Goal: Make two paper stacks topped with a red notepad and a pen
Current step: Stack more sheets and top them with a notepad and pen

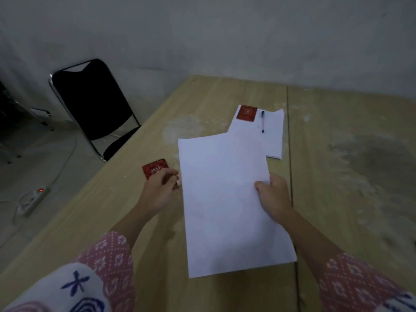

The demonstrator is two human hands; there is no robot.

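Note:
A large white paper stack lies in the middle of the wooden table. My right hand grips its right edge, thumb on top. Left of the stack, my left hand is closed on a red notepad resting on the table. Farther back lies a second paper stack, partly covered by the near one. On it sit another red notepad at its far left corner and a pen beside that.
A black folding chair stands left of the table. A power strip with a lit red switch and cables lies on the floor at left. A seam runs down the tabletop right of the stacks.

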